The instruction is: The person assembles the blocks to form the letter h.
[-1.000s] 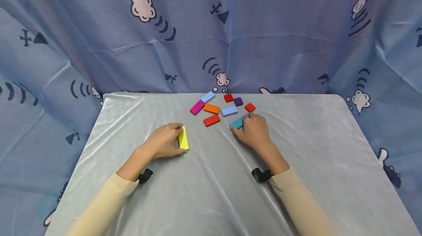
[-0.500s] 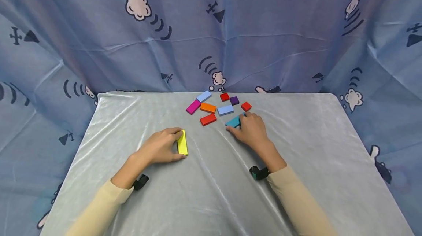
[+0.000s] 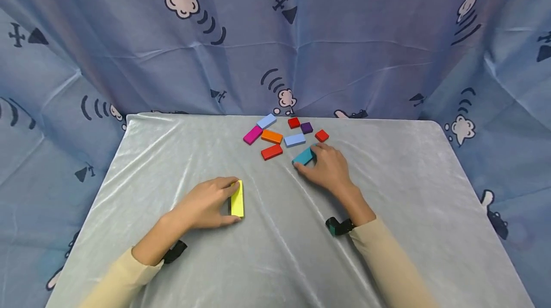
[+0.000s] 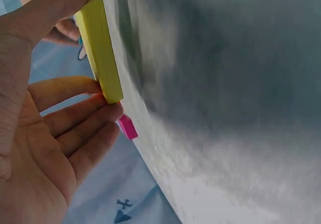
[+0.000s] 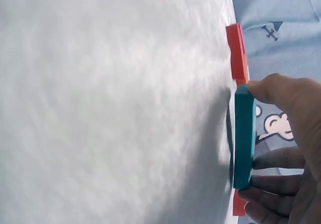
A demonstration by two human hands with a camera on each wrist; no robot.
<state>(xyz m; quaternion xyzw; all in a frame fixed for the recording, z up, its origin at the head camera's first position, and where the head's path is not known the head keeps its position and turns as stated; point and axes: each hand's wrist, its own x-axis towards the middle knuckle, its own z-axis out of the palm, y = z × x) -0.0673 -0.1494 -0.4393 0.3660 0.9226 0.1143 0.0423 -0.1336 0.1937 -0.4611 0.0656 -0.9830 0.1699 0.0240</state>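
My left hand pinches a yellow rectangular block by its two ends, thumb at the near end and fingers at the far one. In the left wrist view the yellow block spans from thumb tip to fingertips. On the right, a teal block is held the same way by my right hand. The right wrist view shows the teal block between thumb and fingers, a shadow beside it on the cloth. Whether either block touches the cloth, I cannot tell.
Beyond the hands lie several loose blocks: red, orange, magenta, light blue and purple. Smaller red blocks sit near the back. A pale cloth covers the table; a patterned blue curtain hangs behind.
My left hand has drawn the yellow block nearer to me, and its long side now points more straight away. My right hand has shifted the teal block slightly left. The loose blocks stay put.
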